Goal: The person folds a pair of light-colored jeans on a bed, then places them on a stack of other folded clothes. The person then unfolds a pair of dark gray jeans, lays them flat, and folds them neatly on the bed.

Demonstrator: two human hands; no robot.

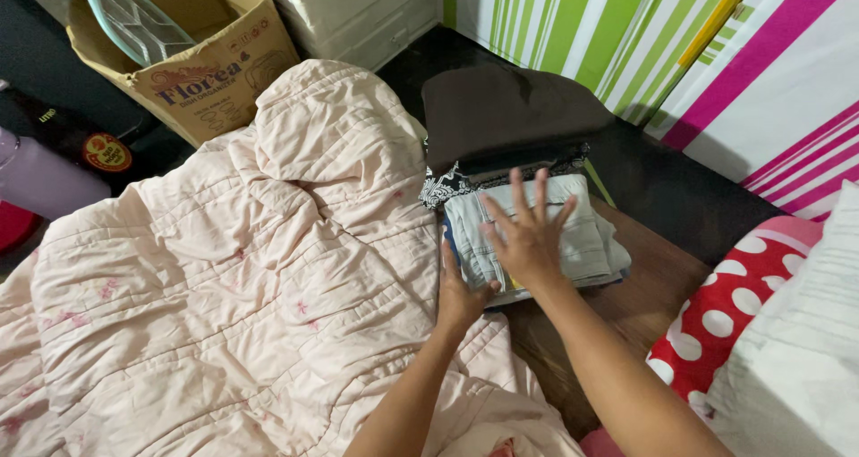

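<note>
1. Right hand (528, 242) has its fingers (517, 188) spread wide and flat, palm down on top of the folded pale grey-beige garment (586, 242), so nothing is pinched, it's just pressing.
2. Left hand (461, 294) sits at the near-left edge of that same folded stack, fingers curled against its side; can't tell if they actually clamp anything.
3. So the stack lies straight ahead of both hands. Its long axis runs roughly left to right, and the right hand is the one fully over it.
4. Further out, a folded dark brown cloth (510, 108) tops a black-and-white patterned piece (447, 187).
5. Left of everything is the rumpled pale pink quilted blanket (224, 269).
6. Containers: a brown cardboard box (215, 81) far left, holding a pale green plastic rack (134, 18).
</note>
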